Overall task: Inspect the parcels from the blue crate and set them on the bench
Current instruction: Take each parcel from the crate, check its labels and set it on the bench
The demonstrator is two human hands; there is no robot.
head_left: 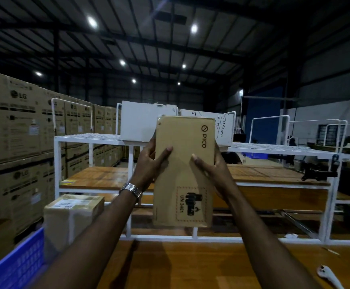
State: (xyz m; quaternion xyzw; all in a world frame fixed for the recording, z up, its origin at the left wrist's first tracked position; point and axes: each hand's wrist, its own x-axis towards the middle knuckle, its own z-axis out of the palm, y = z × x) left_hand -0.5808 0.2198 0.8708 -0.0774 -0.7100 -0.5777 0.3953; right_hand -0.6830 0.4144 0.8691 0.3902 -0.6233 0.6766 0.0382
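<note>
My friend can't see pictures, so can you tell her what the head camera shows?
Two hands, left hand and right hand, hold a brown PICO cardboard parcel upright above a wooden bench. Another taped parcel sits at the left beside a blue crate, with white racks and stacked cartons behind.

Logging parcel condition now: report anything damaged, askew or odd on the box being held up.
Nothing stands out. Left hand and right hand hold the PICO parcel upright above the bench; its visible face shows no dents or tears. Its printing reads sideways only because the parcel stands on end.
</note>
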